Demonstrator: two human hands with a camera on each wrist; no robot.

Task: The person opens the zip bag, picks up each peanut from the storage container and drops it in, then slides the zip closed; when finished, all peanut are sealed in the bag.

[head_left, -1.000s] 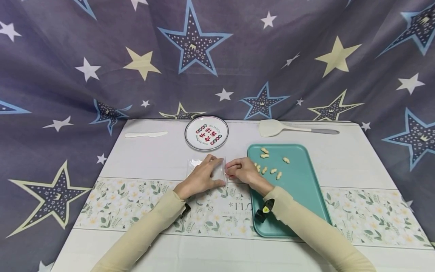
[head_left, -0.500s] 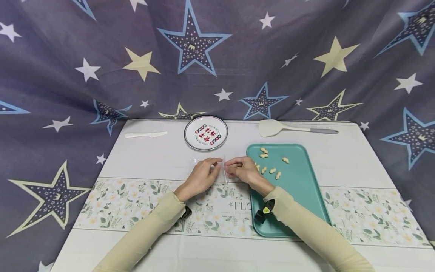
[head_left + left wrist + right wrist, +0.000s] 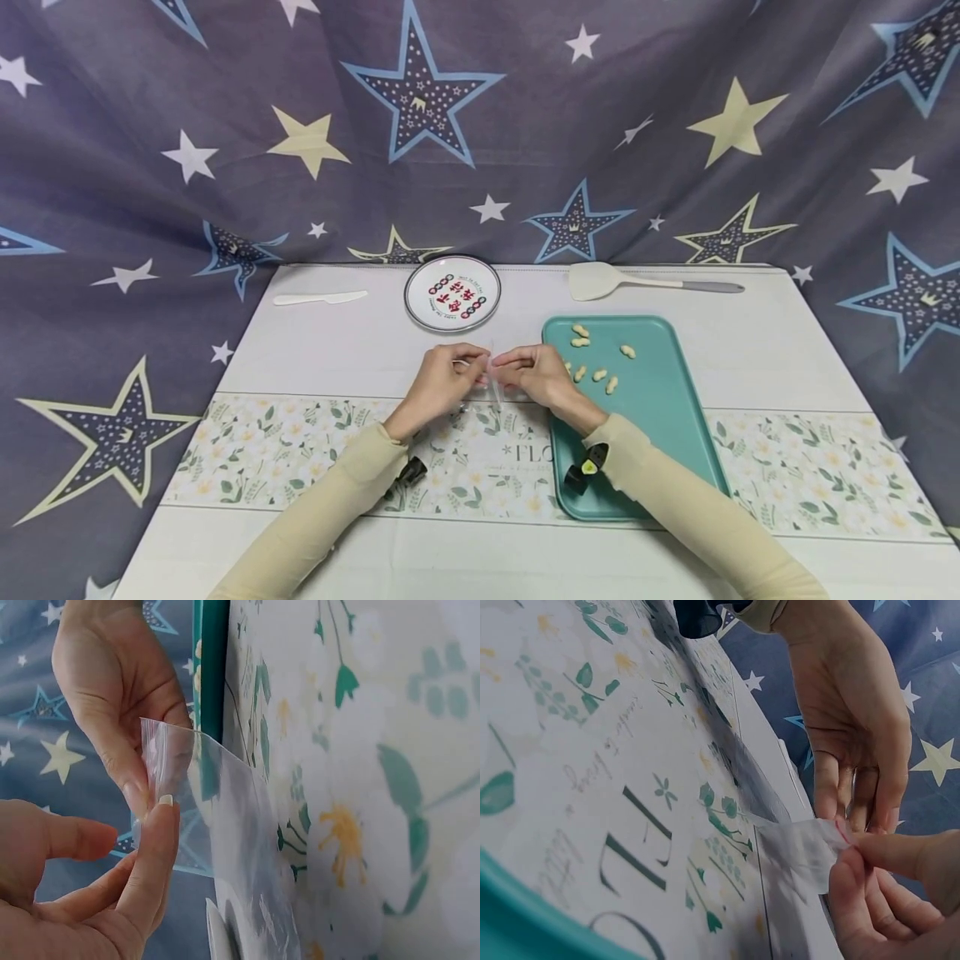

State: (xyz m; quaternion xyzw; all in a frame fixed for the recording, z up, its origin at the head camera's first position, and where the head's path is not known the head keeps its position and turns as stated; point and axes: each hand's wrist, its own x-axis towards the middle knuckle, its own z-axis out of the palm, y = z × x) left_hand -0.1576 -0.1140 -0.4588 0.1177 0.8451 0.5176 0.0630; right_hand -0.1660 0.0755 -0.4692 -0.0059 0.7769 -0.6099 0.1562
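A clear plastic zip bag point(image 3: 494, 392) is held up between my hands at the middle of the table, its top edge towards the right. My right hand point(image 3: 542, 373) pinches that edge between thumb and forefinger, as the right wrist view shows. From the other side my left hand point(image 3: 442, 379) takes hold of the same edge, its thumb point(image 3: 154, 840) lying on the film close to the right fingertips. In the right wrist view the bag point(image 3: 802, 851) hangs below the fingertips. Nothing shows inside the visible part. Some left fingertips are hidden.
Right of the bag lies a teal tray point(image 3: 637, 450) with several peanuts point(image 3: 600, 375), under my right forearm. A round plate point(image 3: 452, 293) stands behind the hands. A white plastic knife point(image 3: 319, 297) lies back left, a spatula point(image 3: 652, 283) back right.
My left hand has drawn its spread thumb and fingers together and moved to the bag's right edge. The bag has gone from lying flat to raised and bent. My right hand has shifted slightly left.
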